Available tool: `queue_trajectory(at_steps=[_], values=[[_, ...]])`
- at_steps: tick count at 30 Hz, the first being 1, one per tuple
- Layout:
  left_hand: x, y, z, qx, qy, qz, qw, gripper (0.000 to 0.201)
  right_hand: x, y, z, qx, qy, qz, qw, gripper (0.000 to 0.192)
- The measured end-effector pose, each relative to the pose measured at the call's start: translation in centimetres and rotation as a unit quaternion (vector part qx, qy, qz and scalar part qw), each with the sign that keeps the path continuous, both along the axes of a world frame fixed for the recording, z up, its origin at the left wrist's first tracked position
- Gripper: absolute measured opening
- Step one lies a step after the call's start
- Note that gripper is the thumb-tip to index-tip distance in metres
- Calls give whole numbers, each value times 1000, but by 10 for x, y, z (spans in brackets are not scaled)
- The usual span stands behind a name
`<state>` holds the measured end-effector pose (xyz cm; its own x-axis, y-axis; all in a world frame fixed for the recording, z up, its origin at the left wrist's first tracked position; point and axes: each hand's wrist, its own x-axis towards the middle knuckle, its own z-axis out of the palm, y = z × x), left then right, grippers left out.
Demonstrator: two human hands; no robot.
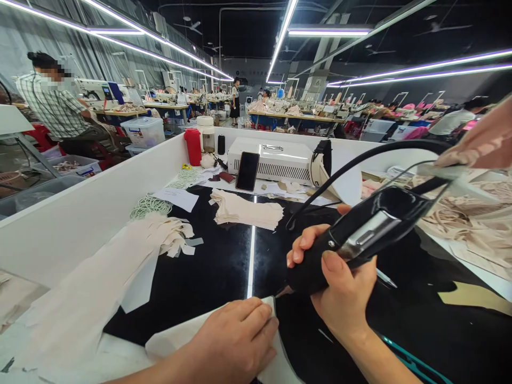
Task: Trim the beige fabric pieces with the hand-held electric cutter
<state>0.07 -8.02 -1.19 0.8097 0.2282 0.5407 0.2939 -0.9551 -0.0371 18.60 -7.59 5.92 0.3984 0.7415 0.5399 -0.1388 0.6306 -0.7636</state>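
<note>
My right hand [340, 282] grips a black handheld cutting tool [360, 234] with a metal lever and a black cable [360, 160] that loops up to the right. Its tip touches the edge of a pale fabric piece [176, 336] that lies at the near edge of the glossy black table [224, 261]. My left hand [236, 341] presses flat on that fabric piece, right beside the tool tip.
A stack of cut beige pieces [246, 210], a pile of strips [160, 237], a phone [247, 170] leaning on a white machine [276, 160], a red cup [193, 146]. White wall [80, 213] at left. Beige fabric heap [472, 224] at right. Another person's hand [480, 141] at upper right.
</note>
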Motion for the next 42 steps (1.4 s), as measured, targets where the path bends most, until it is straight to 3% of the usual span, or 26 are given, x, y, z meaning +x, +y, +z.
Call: queue_trajectory(at_steps=[10,14,18,31,42], values=[[1,-1,5,12,17,-6,1000,18,0,5,-1,2,-2,-6,1000,37],[2,0,6,12,-1,-9,1000,18,-3,3,2,-6,1,-9,1000,44],[2,0,4,4,9,-7,1000,19,-6,1,4,-11,9,-6,1000,50],[-3,-3,1,-11,29,13,999,21,-5,1,-1,6,-5,-3,1000,44],[-6,-4,-4,28,34,30,999,23,-4,0,-3,11,-16,1,1000,43]])
